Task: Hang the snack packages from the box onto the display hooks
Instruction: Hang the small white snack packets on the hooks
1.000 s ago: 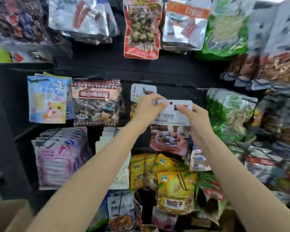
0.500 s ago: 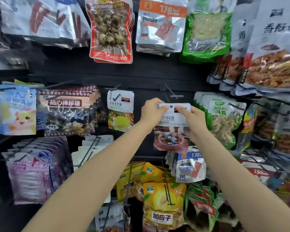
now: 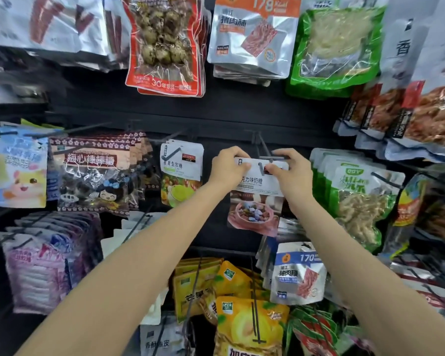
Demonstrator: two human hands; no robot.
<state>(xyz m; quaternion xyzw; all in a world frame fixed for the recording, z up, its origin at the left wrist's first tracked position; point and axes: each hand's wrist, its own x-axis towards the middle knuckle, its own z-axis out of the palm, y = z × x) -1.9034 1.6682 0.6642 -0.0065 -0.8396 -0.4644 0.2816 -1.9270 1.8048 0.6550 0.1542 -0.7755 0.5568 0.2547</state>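
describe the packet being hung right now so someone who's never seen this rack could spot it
On the black display wall, look at the middle row, between the green-bordered packets and a small white pouch. The white packet there is pinched at its top corners by left hand and right hand; only it shows a pink bowl.

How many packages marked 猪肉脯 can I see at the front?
2: one silver 猪肉脯 package hangs top centre, one smaller 猪肉脯 pouch below the right hand. More lie stacked behind each, partly hidden.

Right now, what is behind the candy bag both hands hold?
Behind the candy bag sits the black panel; a hook pokes through its top. The bag hides any packs behind it.
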